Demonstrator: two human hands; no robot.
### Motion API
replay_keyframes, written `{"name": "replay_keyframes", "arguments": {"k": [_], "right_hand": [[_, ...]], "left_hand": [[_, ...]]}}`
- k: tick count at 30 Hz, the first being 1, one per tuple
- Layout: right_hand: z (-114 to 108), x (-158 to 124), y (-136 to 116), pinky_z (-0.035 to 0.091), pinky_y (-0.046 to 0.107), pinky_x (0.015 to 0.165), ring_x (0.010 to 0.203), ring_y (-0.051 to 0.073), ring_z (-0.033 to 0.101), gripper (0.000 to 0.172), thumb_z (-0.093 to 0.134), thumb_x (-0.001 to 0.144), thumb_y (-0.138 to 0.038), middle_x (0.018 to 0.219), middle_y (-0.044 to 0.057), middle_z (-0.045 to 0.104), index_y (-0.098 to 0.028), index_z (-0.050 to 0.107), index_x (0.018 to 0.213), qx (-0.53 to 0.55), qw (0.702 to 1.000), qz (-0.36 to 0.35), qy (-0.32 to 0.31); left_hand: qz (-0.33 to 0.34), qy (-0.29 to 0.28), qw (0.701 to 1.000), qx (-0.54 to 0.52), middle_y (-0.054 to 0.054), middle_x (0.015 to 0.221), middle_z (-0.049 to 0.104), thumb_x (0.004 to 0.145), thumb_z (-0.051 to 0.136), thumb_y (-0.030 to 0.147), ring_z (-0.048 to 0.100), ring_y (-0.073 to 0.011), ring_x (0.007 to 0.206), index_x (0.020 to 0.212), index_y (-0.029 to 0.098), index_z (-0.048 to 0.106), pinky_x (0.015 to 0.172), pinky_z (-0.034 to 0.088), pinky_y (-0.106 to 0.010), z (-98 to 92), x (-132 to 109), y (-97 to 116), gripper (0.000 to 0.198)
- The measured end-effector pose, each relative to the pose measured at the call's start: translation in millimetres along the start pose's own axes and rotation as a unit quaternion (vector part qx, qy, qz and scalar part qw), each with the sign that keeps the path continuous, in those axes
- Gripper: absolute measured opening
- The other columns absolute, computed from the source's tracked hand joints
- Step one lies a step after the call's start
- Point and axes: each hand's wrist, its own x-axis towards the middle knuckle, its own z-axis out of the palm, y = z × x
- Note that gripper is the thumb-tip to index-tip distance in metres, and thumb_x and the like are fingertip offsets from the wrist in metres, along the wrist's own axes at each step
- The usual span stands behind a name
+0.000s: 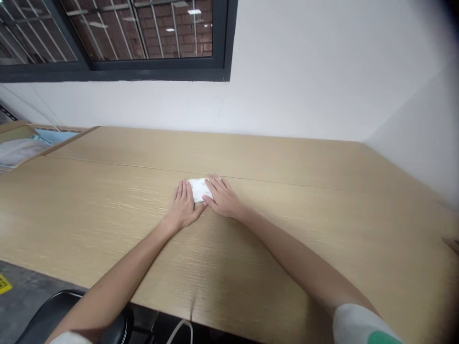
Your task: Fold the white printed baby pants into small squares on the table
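A small white folded cloth [198, 188] lies flat near the middle of the light wooden table [107, 210]. My left hand [183, 208] rests palm down on the cloth's left side, fingers stretched out together. My right hand [221, 196] lies flat over its right side, fingers extended and pointing away from me. Both thumbs meet at the cloth's near edge. Most of the cloth is covered by the two hands; only its middle strip shows.
A cardboard box [21, 143] with pale fabric inside sits at the table's far left. A white wall [304, 86] and a dark-framed window [118, 38] stand behind the table. A black chair seat [53, 310] shows below the near edge.
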Motion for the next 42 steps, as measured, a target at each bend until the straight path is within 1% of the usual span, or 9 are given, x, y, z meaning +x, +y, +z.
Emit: {"name": "replay_keyframes", "arguments": {"k": [5, 11, 19, 23, 26, 31, 34, 37, 42], "right_hand": [[-18.6, 2.4, 16.3, 0.033, 0.055, 0.113, 0.136, 0.037, 0.044, 0.073, 0.052, 0.096, -0.061, 0.151, 0.022, 0.046, -0.011, 0.045, 0.150, 0.049, 0.998, -0.022, -0.034], [-24.7, 1.6, 36.8, 0.028, 0.056, 0.116, 0.143, 0.037, 0.039, 0.077, 0.065, 0.087, -0.045, 0.154, 0.021, 0.044, -0.013, 0.040, 0.153, 0.120, 0.988, -0.027, -0.090], [-5.3, 8.7, 38.9, 0.039, 0.055, 0.108, 0.122, 0.031, 0.058, 0.043, 0.056, 0.090, -0.024, 0.128, 0.015, 0.065, -0.019, 0.054, 0.132, 0.225, 0.973, 0.039, 0.042], [-20.8, 18.8, 34.0, 0.053, 0.043, 0.087, 0.098, 0.025, 0.066, 0.052, 0.067, 0.085, -0.037, 0.113, 0.011, 0.067, -0.021, 0.045, 0.129, 0.426, 0.891, 0.120, 0.096], [-31.9, 26.0, 32.7, 0.056, 0.039, 0.081, 0.093, 0.023, 0.068, 0.063, 0.074, 0.080, -0.043, 0.110, 0.009, 0.067, -0.023, 0.040, 0.129, 0.531, 0.822, 0.177, 0.102], [-28.7, 29.5, 34.5, 0.057, 0.041, 0.082, 0.093, 0.024, 0.068, 0.064, 0.080, 0.074, -0.038, 0.111, 0.010, 0.065, -0.022, 0.043, 0.123, 0.523, 0.787, 0.312, 0.099], [-20.2, 27.4, 35.7, 0.056, 0.043, 0.091, 0.101, 0.024, 0.067, 0.055, 0.075, 0.080, -0.040, 0.124, 0.015, 0.061, -0.021, 0.045, 0.122, 0.487, 0.792, 0.357, 0.092], [-19.0, 24.6, 35.0, 0.050, 0.047, 0.103, 0.118, 0.027, 0.062, 0.049, 0.065, 0.089, -0.045, 0.141, 0.018, 0.052, -0.019, 0.048, 0.127, 0.409, 0.833, 0.356, 0.112], [-39.7, 20.1, 17.8, 0.040, 0.050, 0.115, 0.139, 0.029, 0.048, 0.053, 0.048, 0.101, -0.048, 0.152, 0.017, 0.047, -0.019, 0.048, 0.145, 0.297, 0.941, 0.130, 0.094]], "left_hand": [[0.069, 0.047, 0.996, -0.007, -0.025, 0.164, 0.021, 0.088, 0.045, 0.074, 0.018, -0.0410, 0.156, 0.157, 0.007, 0.020, 0.130, 0.028, -0.063, -10.4, 0.8, 2.2, 0.100], [0.090, 0.043, 0.994, -0.049, -0.022, 0.151, 0.045, 0.087, 0.061, 0.061, 0.043, -0.0385, 0.143, 0.147, 0.013, 0.040, 0.125, 0.036, -0.063, -18.6, 5.9, 0.0, 0.079], [0.078, 0.069, 0.987, -0.121, -0.012, 0.132, 0.063, 0.094, 0.045, 0.025, 0.058, -0.0265, 0.125, 0.126, 0.020, 0.060, 0.119, 0.044, -0.052, -20.7, 17.7, -16.2, 0.035], [0.040, 0.096, 0.980, -0.169, -0.011, 0.115, 0.068, 0.098, 0.042, 0.040, 0.061, -0.0246, 0.112, 0.112, 0.020, 0.067, 0.105, 0.051, -0.043, -35.2, 12.4, -6.9, 0.035], [-0.014, 0.066, 0.934, -0.351, -0.006, 0.111, 0.070, 0.095, 0.052, 0.048, 0.067, -0.0194, 0.099, 0.117, 0.022, 0.060, 0.089, 0.055, -0.033, -40.2, 4.4, 5.4, 0.035], [-0.044, -0.007, 0.879, -0.475, -0.005, 0.102, 0.073, 0.088, 0.063, 0.039, 0.069, -0.0160, 0.087, 0.134, 0.022, 0.042, 0.079, 0.054, -0.028, -31.8, -5.8, 18.5, 0.054], [-0.031, -0.035, 0.915, -0.402, -0.006, 0.104, 0.072, 0.088, 0.061, 0.032, 0.069, -0.0179, 0.090, 0.137, 0.022, 0.040, 0.084, 0.055, -0.032, -29.8, -8.3, 20.7, 0.054], [-0.031, 0.012, 0.975, -0.218, -0.013, 0.118, 0.066, 0.090, 0.060, 0.034, 0.064, -0.0267, 0.109, 0.129, 0.019, 0.051, 0.099, 0.055, -0.044, -34.3, -10.2, 22.8, 0.043], [0.082, 0.071, 0.989, -0.097, -0.014, 0.130, 0.061, 0.098, 0.046, 0.037, 0.059, -0.0290, 0.121, 0.127, 0.019, 0.057, 0.108, 0.054, -0.050, -43.9, -19.2, 35.1, 0.036]]}}
